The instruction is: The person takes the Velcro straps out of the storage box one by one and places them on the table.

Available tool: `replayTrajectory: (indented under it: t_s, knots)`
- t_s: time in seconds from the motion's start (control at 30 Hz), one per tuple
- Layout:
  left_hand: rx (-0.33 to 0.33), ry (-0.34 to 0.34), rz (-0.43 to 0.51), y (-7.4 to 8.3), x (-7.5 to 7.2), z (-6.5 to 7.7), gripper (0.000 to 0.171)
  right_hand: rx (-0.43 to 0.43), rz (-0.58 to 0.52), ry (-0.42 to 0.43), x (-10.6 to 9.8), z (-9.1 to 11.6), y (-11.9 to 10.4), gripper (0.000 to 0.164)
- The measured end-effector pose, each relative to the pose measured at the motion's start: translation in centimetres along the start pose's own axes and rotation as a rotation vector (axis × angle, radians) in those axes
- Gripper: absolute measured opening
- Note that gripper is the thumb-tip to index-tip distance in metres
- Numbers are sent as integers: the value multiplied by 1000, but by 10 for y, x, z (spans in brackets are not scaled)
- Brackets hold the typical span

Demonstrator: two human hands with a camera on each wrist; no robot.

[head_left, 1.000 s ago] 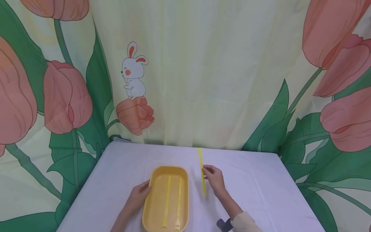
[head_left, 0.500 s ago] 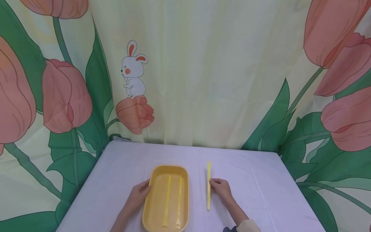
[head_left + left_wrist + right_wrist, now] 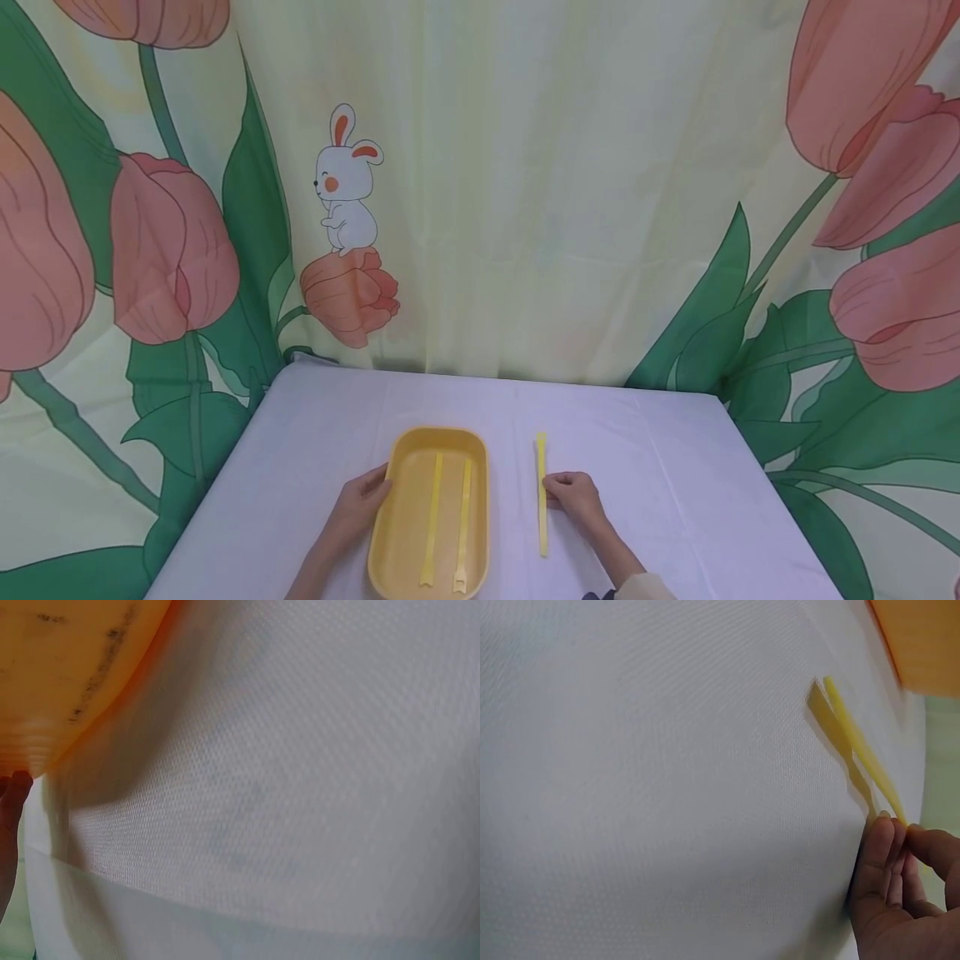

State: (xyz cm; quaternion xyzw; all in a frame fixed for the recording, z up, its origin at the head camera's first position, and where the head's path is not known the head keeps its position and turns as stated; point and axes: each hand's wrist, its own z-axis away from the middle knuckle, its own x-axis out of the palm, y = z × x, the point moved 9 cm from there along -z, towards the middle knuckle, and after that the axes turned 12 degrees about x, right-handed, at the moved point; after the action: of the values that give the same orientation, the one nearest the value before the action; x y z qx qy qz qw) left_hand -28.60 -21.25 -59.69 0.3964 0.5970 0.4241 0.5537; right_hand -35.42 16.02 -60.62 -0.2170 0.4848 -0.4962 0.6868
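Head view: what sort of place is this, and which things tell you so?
Probably an indoor tabletop workspace, perhaps staged: a flower-printed curtain hangs behind a cloth-covered table, with a yellow tray holding two yellow strips at its near side.

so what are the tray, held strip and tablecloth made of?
Tray: probably plastic, smooth, low sheen; moulded rounded corners.
Held strip: likely plastic, smooth; thin yet nearly straight when pinched.
Tablecloth: matte, perhaps woven fabric; fine grain in wrist views.
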Motion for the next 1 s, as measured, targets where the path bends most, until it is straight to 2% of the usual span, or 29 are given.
replayTrajectory:
  t_s: [0.27, 0.57, 0.77, 1.0]
  knots:
    - [-2, 4, 2, 2, 1, 0, 49, -27, 37, 24, -3, 4, -4, 22]
    - [-7, -3, 19, 1, 2, -1, 50, -53, 141, 83, -6, 4, -4, 14]
    - [-8, 0, 10, 1, 1, -1, 50, -107, 169, 81, -5, 7, -7, 13]
    - [-11, 5, -7, 0, 1, -1, 50, -117, 177, 74, -5, 8, -7, 13]
